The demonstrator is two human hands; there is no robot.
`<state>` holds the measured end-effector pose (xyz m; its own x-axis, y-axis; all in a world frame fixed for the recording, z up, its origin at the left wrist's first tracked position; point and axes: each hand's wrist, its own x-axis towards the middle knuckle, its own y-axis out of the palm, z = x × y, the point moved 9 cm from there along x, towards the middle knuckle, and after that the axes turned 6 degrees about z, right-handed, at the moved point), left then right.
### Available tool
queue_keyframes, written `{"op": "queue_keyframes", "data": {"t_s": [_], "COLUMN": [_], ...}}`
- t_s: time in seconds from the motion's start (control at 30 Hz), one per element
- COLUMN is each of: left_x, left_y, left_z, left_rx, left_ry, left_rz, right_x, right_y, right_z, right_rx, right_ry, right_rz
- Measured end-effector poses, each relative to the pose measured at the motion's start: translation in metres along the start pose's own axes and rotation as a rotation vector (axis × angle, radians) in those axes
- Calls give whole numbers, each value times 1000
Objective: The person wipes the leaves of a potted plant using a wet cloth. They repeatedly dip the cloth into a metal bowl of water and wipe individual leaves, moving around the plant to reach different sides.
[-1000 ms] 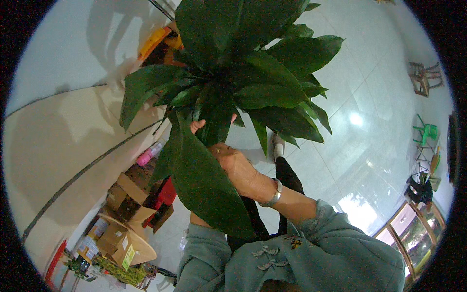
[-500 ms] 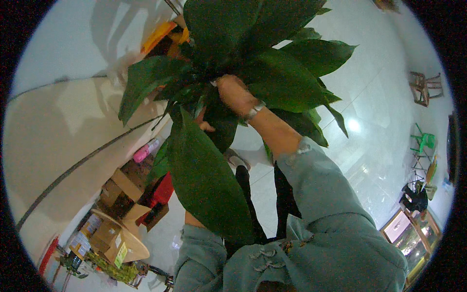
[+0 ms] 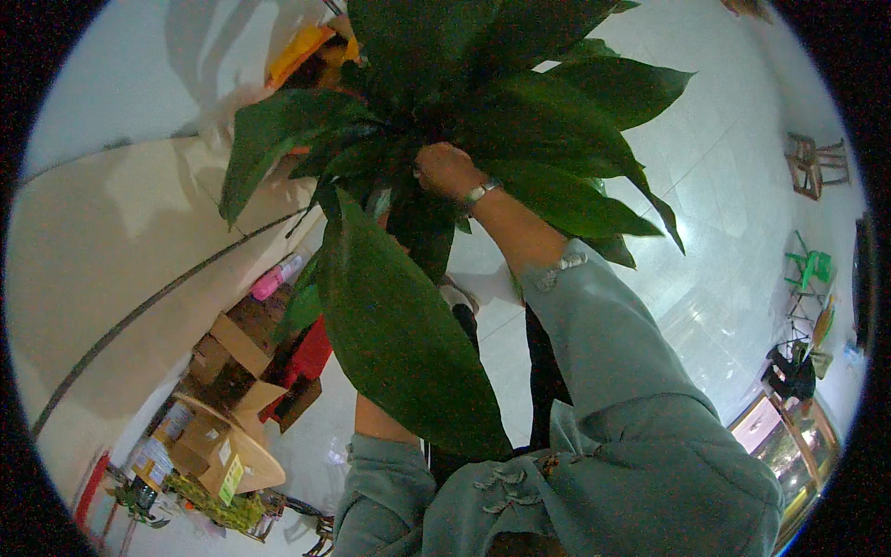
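A tall plant (image 3: 483,102) with broad dark green leaves fills the upper middle of the view. My right hand (image 3: 444,170), with a metal band on its wrist, reaches into the centre of the plant among the leaf bases. Its fingers are buried in the foliage, so what they grip does not show. One very large leaf (image 3: 399,343) hangs down in front of me and covers my left hand. Only my left forearm (image 3: 379,422) in a grey-green sleeve shows below that leaf.
Open cardboard boxes (image 3: 232,371) and a red item (image 3: 311,357) stand by the beige wall at lower left, with a pink bottle (image 3: 276,278) above them. A wooden chair (image 3: 815,165) and a green stool (image 3: 809,269) stand on the glossy tiled floor at right.
My right hand has risen from beside the big leaf up into the centre of the plant. The arm now stretches further out, and the big leaf still hangs in front.
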<state>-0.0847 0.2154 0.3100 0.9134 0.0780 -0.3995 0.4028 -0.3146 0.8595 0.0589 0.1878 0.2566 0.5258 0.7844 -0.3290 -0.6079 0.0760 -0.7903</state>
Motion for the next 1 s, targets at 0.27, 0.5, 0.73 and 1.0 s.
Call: {"op": "queue_keyframes", "data": {"t_s": [0.27,0.5,0.73,1.0], "left_x": [-18,-45,-77,-93], "left_y": [12,23,33,52], "left_z": [12,36,53,53], "left_rx": [24,46,96,171], "left_ry": [-2,-19,-47,-53], "left_rz": [-9,-32,-63,-73], "right_x": [-81,-164,-204,-222], "right_y": [-27,-80,-110,-109], "right_z": [61,120,143,145], "right_rx": [142,266,433,459], "right_ry": [-33,-160,-243,-130], "right_rz": [65,-244,-315,-279]}}
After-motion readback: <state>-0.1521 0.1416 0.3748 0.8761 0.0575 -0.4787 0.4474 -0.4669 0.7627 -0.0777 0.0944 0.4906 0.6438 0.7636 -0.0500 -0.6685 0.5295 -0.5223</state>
